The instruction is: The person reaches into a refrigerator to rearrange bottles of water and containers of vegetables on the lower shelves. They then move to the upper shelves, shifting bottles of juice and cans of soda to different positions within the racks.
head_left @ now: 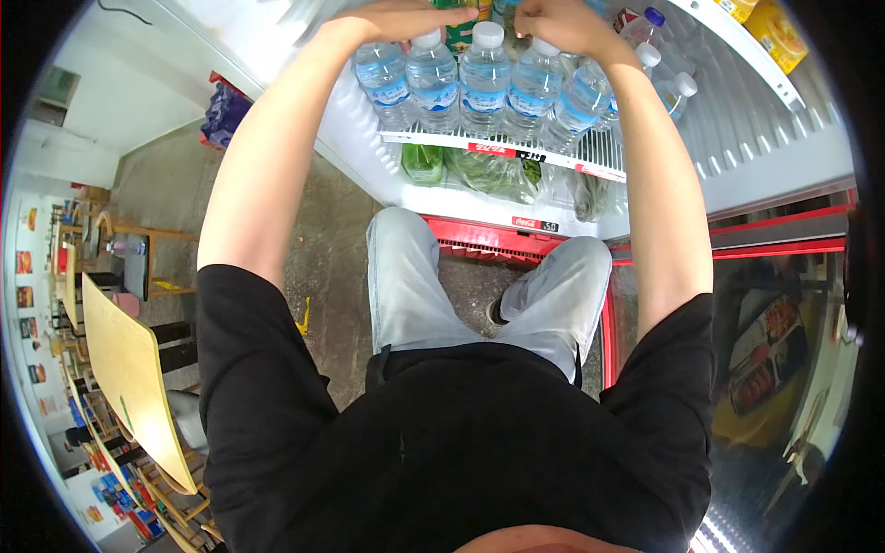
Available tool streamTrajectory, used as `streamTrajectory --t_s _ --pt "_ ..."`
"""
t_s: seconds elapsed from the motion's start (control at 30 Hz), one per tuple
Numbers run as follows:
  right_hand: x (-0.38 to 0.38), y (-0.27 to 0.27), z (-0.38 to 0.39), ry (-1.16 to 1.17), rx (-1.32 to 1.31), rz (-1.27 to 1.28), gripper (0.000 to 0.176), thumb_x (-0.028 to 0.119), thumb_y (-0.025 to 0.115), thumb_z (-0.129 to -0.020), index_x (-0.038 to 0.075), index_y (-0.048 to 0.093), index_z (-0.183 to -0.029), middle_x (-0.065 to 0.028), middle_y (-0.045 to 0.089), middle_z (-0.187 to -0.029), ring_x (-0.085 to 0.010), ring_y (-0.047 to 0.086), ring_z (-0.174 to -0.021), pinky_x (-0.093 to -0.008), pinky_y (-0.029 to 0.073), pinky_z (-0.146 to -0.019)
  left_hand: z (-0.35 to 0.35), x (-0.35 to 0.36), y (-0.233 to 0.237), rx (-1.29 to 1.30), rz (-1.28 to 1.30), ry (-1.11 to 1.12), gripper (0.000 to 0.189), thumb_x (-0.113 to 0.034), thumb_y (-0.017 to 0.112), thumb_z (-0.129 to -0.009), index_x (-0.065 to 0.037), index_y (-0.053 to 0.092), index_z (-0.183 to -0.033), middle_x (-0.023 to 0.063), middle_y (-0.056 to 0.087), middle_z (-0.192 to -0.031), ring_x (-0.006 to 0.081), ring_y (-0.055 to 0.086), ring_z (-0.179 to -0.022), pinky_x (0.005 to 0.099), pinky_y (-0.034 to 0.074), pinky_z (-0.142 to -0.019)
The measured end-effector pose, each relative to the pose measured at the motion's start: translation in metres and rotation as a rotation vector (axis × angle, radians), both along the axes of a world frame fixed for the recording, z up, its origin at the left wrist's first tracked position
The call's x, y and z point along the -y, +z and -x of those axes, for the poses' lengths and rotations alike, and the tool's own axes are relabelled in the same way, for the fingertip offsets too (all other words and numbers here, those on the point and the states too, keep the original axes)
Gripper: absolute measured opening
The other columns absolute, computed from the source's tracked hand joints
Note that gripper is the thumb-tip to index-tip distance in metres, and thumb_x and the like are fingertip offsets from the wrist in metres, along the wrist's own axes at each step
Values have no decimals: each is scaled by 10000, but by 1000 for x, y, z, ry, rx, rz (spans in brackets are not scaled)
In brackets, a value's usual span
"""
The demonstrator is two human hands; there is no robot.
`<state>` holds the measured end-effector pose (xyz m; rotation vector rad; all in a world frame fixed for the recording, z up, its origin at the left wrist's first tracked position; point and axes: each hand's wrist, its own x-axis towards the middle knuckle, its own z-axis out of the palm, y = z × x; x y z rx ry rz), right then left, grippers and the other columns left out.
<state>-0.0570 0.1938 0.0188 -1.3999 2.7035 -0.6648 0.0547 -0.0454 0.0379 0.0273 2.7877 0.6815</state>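
Observation:
Both my hands reach into an open drinks fridge at the top edge of the head view. My left hand is over the water bottles at the left, with one finger stretched out to the right. My right hand has its fingers curled down close to a white cap; what they grip, if anything, is hidden. Below the hands stands a front row of clear water bottles with blue labels and white caps. A green-labelled package shows behind the row, between my hands. The frame edge cuts off part of both hands.
The wire shelf edge carries price tags. Bagged green vegetables lie on the shelf below. More bottles, one with a purple cap, stand at the right. The fridge door is at the right; tables stand at the left.

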Motion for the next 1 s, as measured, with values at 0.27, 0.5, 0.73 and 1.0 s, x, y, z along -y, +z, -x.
streamTrajectory --t_s 0.27,0.5,0.73,1.0 --pt "3 -4 7 43 20 21 344 329 619 -825 35 778 -907 -228 732 -844 -345 707 -776 -449 535 -747 7 3 1 128 97 78 984 -892 432 -852 -44 718 -1260 212 675 -1271 321 670 -1042 395 511 -910" --pt "1 -7 11 150 11 100 334 311 611 -825 35 784 -899 -199 749 -848 -332 715 -786 -430 550 -767 4 5 -5 -46 62 -55 697 -643 540 -913 -42 721 -1217 163 735 -1132 284 687 -967 397 517 -848" --pt "-1 -4 5 78 24 29 334 311 609 -825 39 787 -903 -200 750 -850 -332 721 -791 -424 555 -780 14 13 -20 -96 101 -50 614 -545 520 -942 7 734 -1109 207 743 -1084 331 697 -984 421 511 -865" --pt "1 -2 4 104 -1 50 330 311 611 -823 33 778 -884 -201 745 -836 -329 714 -770 -424 545 -759 19 18 -23 -152 131 -89 589 -520 527 -946 14 749 -1059 234 739 -1079 350 701 -1009 434 511 -892"
